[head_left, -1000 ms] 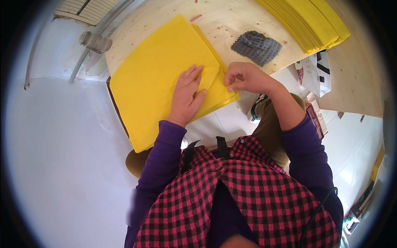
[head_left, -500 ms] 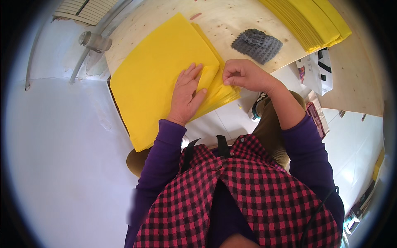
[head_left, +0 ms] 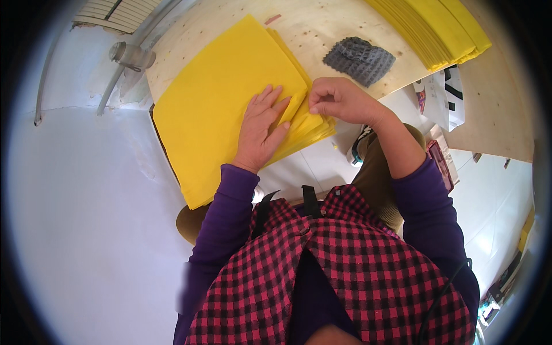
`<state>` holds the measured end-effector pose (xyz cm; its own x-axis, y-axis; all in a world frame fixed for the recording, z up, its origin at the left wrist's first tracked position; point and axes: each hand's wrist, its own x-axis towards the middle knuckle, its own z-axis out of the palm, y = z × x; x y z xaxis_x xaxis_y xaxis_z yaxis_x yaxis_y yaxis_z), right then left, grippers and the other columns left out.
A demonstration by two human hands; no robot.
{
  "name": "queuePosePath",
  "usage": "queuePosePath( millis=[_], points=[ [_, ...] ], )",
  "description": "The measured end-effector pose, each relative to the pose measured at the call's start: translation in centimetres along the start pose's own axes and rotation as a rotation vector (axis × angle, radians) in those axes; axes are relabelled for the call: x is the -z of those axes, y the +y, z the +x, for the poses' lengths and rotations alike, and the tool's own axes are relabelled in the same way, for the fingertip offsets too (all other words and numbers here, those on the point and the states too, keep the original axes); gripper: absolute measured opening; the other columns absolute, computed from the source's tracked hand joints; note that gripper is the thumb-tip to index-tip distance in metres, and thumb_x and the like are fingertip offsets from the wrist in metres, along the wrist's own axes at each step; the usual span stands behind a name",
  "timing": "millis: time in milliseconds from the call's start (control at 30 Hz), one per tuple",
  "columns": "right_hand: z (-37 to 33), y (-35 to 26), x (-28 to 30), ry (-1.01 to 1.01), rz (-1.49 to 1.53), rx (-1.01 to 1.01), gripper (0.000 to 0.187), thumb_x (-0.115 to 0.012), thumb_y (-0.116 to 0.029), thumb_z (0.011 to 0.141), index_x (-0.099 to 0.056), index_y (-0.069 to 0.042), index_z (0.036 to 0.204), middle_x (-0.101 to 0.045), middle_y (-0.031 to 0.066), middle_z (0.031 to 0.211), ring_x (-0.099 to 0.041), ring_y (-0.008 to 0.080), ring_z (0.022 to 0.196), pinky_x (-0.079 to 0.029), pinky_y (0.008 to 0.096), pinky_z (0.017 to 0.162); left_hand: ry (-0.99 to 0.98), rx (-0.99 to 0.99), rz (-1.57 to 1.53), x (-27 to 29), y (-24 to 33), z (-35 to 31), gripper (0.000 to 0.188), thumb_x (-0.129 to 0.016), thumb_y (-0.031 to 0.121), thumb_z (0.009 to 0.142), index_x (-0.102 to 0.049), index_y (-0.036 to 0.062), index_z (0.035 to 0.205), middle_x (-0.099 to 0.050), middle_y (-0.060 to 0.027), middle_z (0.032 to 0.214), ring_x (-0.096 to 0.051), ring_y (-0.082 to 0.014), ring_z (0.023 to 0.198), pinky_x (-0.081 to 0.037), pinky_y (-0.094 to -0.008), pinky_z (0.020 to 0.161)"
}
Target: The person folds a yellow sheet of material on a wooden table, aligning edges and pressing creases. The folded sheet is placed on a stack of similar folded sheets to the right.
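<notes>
A stack of yellow folded sheets (head_left: 213, 109), smooth and fabric-like, lies on the wooden table in front of me. My left hand (head_left: 260, 131) rests flat on top of it near the right edge, fingers spread and thumb apart. Beside it, an edge of the upper layer stands slightly lifted and creased. At the stack's right corner my right hand (head_left: 339, 102) is closed in a pinch, its fingertips against the yellow layers. Exactly how much is between those fingertips is hidden.
A crumpled grey waffle-textured cloth (head_left: 359, 60) lies on the wooden table (head_left: 305, 29). More yellow folded sheets (head_left: 431, 31) are piled at the far right. Below the table's right edge is a white printed bag (head_left: 448, 100). A grey pipe fitting (head_left: 132, 56) sits by the left wall.
My right hand has shifted very slightly up and left at the stack's corner. The lifted edge by my left hand is bent a little differently. The left hand stays put.
</notes>
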<state>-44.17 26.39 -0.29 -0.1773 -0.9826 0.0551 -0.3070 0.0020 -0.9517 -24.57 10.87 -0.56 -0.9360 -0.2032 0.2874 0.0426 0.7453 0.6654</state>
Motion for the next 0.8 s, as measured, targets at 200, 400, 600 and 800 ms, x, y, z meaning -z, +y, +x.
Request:
queuePosePath(
  millis=[200, 400, 600, 800],
  points=[
    [-0.04, 0.05, -0.05, 0.004, 0.001, 0.007, 0.012, -0.07, -0.012, 0.082, -0.063, -0.003, 0.084, -0.06, 0.0037, 0.078, -0.055, 0.0138, 0.072, -0.045, 0.0276, 0.067, 0.002, 0.011, -0.011, -0.05, -0.01, -0.08, 0.044, -0.06, 0.023, 0.084, -0.061, 0.0037, 0.123, -0.049, -0.0163, 0.14, -0.039, -0.0374, 0.135, -0.022, -0.0482, 0.113],
    [0.0, 0.03, -0.1, 0.004, 0.016, 0.0, 0.012, -0.07, -0.012, 0.082, -0.063, -0.002, 0.084, -0.06, 0.0033, 0.077, -0.054, 0.0131, 0.072, -0.045, 0.0271, 0.067, 0.007, 0.01, -0.017, -0.1, -0.03, -0.02, 0.044, -0.06, 0.022, 0.083, -0.062, 0.0036, 0.123, -0.05, -0.0162, 0.14, -0.039, -0.0373, 0.135, -0.022, -0.048, 0.114],
    [0.03, 0.0, -0.08, 0.002, 0.03, -0.003, 0.012, -0.07, -0.012, 0.082, -0.063, -0.003, 0.085, -0.06, 0.0033, 0.079, -0.054, 0.0134, 0.073, -0.045, 0.0272, 0.067, 0.009, 0.012, -0.011, -0.08, 0.03, -0.05, 0.044, -0.06, 0.022, 0.083, -0.062, 0.004, 0.123, -0.05, -0.016, 0.14, -0.039, -0.0368, 0.135, -0.022, -0.0476, 0.113],
    [0.03, -0.04, -0.03, -0.008, 0.029, -0.013, 0.012, -0.07, -0.013, 0.082, -0.063, -0.003, 0.085, -0.06, 0.0032, 0.08, -0.055, 0.0134, 0.074, -0.046, 0.027, 0.068, 0.006, 0.011, -0.01, -0.08, 0.01, -0.04, 0.044, -0.06, 0.022, 0.084, -0.062, 0.0042, 0.124, -0.049, -0.0159, 0.14, -0.038, -0.0365, 0.135, -0.022, -0.0476, 0.114]
  ],
)
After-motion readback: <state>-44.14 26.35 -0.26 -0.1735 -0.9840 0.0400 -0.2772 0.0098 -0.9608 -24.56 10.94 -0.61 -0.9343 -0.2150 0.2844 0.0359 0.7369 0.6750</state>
